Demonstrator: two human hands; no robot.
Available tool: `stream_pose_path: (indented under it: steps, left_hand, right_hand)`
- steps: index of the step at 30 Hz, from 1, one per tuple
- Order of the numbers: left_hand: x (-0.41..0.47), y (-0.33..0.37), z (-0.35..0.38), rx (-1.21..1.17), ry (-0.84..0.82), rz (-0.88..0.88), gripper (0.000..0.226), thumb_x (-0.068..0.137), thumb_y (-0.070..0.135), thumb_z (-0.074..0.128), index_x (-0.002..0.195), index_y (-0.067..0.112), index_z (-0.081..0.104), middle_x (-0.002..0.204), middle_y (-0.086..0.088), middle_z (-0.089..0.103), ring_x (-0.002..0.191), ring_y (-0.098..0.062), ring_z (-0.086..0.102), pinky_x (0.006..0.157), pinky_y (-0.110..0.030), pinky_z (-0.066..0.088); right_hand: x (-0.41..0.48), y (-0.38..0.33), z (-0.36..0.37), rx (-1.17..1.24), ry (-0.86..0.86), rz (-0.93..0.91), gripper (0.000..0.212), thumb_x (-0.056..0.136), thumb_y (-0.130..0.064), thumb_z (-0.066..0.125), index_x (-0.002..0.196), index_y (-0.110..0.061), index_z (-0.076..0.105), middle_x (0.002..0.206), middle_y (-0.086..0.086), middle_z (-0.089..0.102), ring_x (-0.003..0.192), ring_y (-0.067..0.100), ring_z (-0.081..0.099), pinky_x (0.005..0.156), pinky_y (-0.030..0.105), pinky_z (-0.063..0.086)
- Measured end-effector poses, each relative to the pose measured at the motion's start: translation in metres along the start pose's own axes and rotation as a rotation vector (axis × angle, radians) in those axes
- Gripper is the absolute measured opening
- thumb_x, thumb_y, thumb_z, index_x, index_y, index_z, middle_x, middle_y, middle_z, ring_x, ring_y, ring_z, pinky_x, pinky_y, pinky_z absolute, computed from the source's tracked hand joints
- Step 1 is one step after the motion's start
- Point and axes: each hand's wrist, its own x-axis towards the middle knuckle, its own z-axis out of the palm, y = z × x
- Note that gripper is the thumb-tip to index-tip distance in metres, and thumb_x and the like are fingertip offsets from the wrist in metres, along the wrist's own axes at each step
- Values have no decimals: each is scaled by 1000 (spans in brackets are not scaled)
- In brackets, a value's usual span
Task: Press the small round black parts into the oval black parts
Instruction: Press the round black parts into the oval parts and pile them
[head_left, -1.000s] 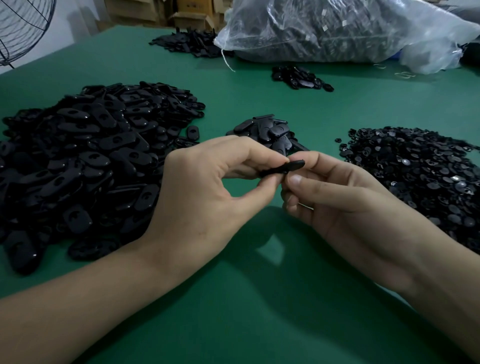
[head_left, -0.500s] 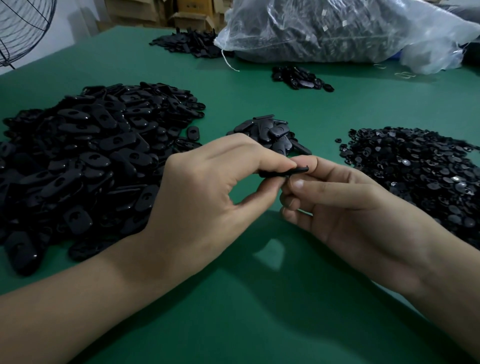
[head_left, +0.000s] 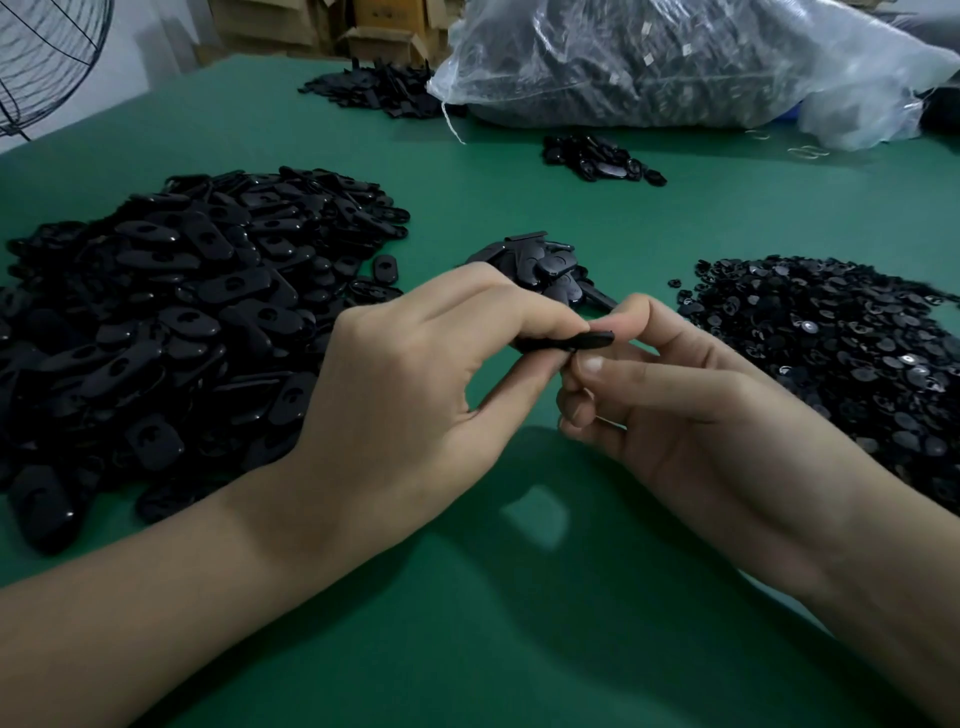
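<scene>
A green table (head_left: 519, 649) fills the head view. At its far edge stand cardboard boxes (head_left: 384, 31), and a wire fan guard (head_left: 47, 57) shows in the upper left corner. A large clear plastic bag (head_left: 675, 62), stuffed with dark pieces, lies along the back right of the table. Beside its left end sits a far heap of black parts (head_left: 374, 88), and a small cluster of black pieces (head_left: 597, 158) lies just in front of the bag.

On the left of the table spreads a broad pile of oval black parts (head_left: 182, 312), many showing a hole near one end. On the right lies a flatter pile of small round black parts (head_left: 831, 353), some with shiny centres. Between the two piles, just behind the hands, is a little heap of oval pieces (head_left: 540, 265).

Both forearms come in from the bottom edge and the hands meet above the middle of the table. The left hand (head_left: 415, 395) pinches one oval part (head_left: 566, 343) edge-on, with the forefinger on top and the thumb below. The right hand (head_left: 701, 415) meets it from the other side, thumb and forefinger closed on the part's right end and its other fingers curled underneath. The held part is lifted off the table, level, between the two sets of fingertips. Whether a round piece sits in it cannot be told, as the fingers cover that spot.
</scene>
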Motion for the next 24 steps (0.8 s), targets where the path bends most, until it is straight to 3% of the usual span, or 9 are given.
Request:
stream_pose_path:
  steps: [8,24]
  left_hand:
    - [0,1,2,-46,-9,-56,6,92,6,75,98,7,77,89,-1,72,84,-12,68,79,-23,53]
    - [0,1,4,-208,-14,-152,11,91,8,77,102,8,79,97,2,76,91,-6,73,86,-21,56]
  right_hand:
    - [0,0,2,-64,36,-57,16,77,-3,67,79,-17,60,76,7,64,65,18,59,70,26,53]
    - [3,1,-2,-17,25,-27,14,77,-4,68,89,-12,67,80,9,62,67,17,58,70,24,54]
